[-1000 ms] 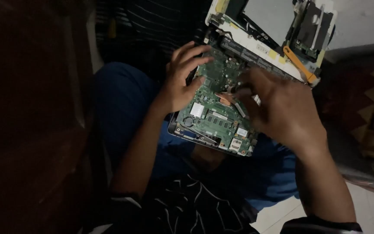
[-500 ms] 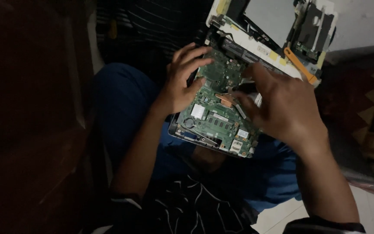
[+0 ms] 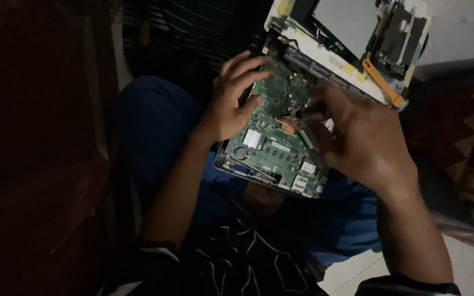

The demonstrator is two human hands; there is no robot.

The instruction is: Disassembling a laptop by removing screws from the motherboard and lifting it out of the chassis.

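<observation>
We note the right hand (image 3: 363, 140) has shifted toward ten o'clock over the green circuit board (image 3: 272, 140), grip indiscernible. The left hand (image 3: 231, 98), fingers spread, stays pressed on the board's nine o'clock edge.

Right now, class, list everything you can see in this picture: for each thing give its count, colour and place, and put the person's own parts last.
green printed circuit board: one, green, on the lap, under both hands.
white opened laptop shell: one, white with dark parts, top right, behind the board.
orange flat strip: one, orange, on the shell's right side.
patterned rug: one, dark red and tan, far right.
blue trousers: one pair, blue, under the board.
left hand: one, on the board's left edge.
right hand: one, fingers on the board's middle.
</observation>
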